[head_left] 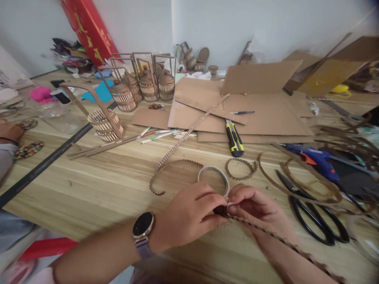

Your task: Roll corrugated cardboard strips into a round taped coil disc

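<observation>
- Carrying all these things is the wooden surface (112,185); I count the clock from the two hands.
- At 12 o'clock, flat cardboard (266,106) lies on it, in overlapping sheets.
- At 11 o'clock stand four lidded baskets (148,88) with tall handles; at 10 o'clock, nearer, one open basket (105,125) is standing.
- The wavy brown strip (268,231) goes from the fingers toward 4 o'clock, passing over the right forearm.
- The left hand (189,215) has its grip narrow, closed on the end of this strip.
- The right hand (260,209) has also a narrow grip, thumb and finger pinching a small white piece close beside the strip end.
- At 3 o'clock lie the black scissors (315,217); at 2 o'clock, the blue glue gun (321,161).
- At 12 o'clock, the yellow-black cutter (233,138) is partly against the cardboard edge.
- At 11 o'clock, just beside the fingers, is the pale ring (226,183).
- Smallest is the small white piece (232,204), partly hidden by fingers.
</observation>
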The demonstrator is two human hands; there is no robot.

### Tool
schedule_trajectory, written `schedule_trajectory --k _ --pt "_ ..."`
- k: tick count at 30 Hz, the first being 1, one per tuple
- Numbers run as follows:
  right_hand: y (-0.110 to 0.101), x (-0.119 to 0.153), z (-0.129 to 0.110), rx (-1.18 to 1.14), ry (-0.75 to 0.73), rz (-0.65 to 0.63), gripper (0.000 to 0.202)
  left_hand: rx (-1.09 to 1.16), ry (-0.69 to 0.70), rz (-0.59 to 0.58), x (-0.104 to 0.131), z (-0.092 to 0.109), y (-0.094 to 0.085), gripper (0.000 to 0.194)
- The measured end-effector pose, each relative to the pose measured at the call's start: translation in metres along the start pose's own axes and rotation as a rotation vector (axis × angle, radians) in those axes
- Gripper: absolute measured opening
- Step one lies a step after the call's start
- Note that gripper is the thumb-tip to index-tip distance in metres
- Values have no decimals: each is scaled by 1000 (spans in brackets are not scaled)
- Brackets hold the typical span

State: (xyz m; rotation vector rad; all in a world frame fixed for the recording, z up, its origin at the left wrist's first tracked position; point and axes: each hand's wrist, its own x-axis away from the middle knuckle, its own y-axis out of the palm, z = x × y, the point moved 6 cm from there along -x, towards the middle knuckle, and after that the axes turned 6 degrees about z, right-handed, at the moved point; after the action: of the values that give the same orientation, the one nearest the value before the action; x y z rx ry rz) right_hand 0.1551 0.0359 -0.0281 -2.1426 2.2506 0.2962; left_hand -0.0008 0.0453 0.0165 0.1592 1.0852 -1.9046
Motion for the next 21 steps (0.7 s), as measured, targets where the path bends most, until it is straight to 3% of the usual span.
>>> schedule_trajectory --k 7,16,21 --pt "1 0 -1 45 8 46 14 -63 18 38 4 1 1 13" --pt "2 2 5 43 163 2 19 -68 164 93 2 8 -3 4" --pt "6 5 9 12 262 -81 21 -117 264 82 1 12 -1 16"
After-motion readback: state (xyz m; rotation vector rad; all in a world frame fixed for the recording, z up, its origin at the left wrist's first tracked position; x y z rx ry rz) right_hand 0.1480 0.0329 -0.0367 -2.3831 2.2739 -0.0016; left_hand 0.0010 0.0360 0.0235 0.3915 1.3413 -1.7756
